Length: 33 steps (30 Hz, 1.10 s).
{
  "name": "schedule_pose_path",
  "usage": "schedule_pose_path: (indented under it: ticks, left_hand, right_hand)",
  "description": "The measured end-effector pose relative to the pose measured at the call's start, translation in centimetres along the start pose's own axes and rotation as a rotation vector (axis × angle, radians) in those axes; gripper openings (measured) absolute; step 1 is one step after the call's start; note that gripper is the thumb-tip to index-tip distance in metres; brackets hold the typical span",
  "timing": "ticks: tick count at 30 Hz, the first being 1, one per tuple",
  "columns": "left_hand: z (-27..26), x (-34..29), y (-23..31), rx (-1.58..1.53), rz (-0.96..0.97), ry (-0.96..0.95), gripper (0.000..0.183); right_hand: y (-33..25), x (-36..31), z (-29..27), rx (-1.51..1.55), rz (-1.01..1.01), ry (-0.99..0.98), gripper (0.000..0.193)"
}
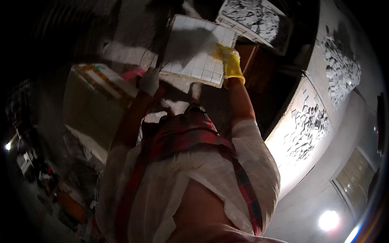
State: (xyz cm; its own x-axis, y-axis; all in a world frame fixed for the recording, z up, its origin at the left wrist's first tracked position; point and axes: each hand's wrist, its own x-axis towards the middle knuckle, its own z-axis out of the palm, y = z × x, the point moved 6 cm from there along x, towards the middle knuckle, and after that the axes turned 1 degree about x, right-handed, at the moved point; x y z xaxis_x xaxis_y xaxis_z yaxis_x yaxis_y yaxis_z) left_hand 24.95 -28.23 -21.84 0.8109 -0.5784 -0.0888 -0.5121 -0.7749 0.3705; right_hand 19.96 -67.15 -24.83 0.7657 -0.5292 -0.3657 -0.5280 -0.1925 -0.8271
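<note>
A shallow tray [193, 67] covered with a grid of pale square tiles is tilted in front of me, with a dark shadow across its surface. My right hand [232, 65], in a yellow rubber glove, grips its right edge, fingers lying over the tile side. At the near left corner my left hand [150, 82], in a whitish glove, is closed on the tray's edge; its fingertips are dim and partly hidden.
Loose tile pieces [251, 18] fill a white crate at the far right. More tile pieces [306, 129] lie scattered on a brightly lit table to my right, with another heap [342, 67] beyond. A taped foam box [97, 101] stands at my left. My foot [195, 90] shows below the tray.
</note>
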Motion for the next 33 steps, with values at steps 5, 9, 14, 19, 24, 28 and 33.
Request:
schedule_pose_path:
  ticks: [5, 9, 14, 19, 24, 28, 33]
  left_hand:
    - [-1.8, -0.9, 1.3, 0.051, 0.003, -0.048, 0.026]
    - [-1.8, -0.1, 0.9, 0.012, -0.011, -0.089, 0.026]
    - [-2.8, 0.1, 1.8, 0.016, -0.077, -0.131, 0.028]
    - [-2.3, -0.7, 0.2, 0.129, -0.106, -0.117, 0.029]
    - [-3.0, -0.7, 1.3, 0.119, -0.04, 0.008, 0.026]
    - [-2.1, -0.8, 0.1, -0.007, -0.016, 0.005, 0.028]
    - [-3.2, 0.1, 2.0, 0.024, -0.069, -0.114, 0.029]
  right_hand:
    - [-1.4, -2.0, -1.2, 0.103, 0.235, 0.059, 0.038]
    - [2.5, 0.5, -0.4, -0.025, 0.165, 0.007, 0.037]
    - [-0.3, 0.0, -1.5, -0.422, 0.075, -0.06, 0.042]
    - [-8.5, -1.4, -4.4, -1.076, -0.195, -0.019, 0.038]
    - [-12.4, 3.9, -0.4, -0.783, -0.606, 0.43, 0.049]
    - [-14.3, 0.4, 13.3, -0.737, -0.586, -0.132, 0.021]
    - [-18.8, 0.4, 15.2, -0.921, -1.314, 0.001, 0.017]
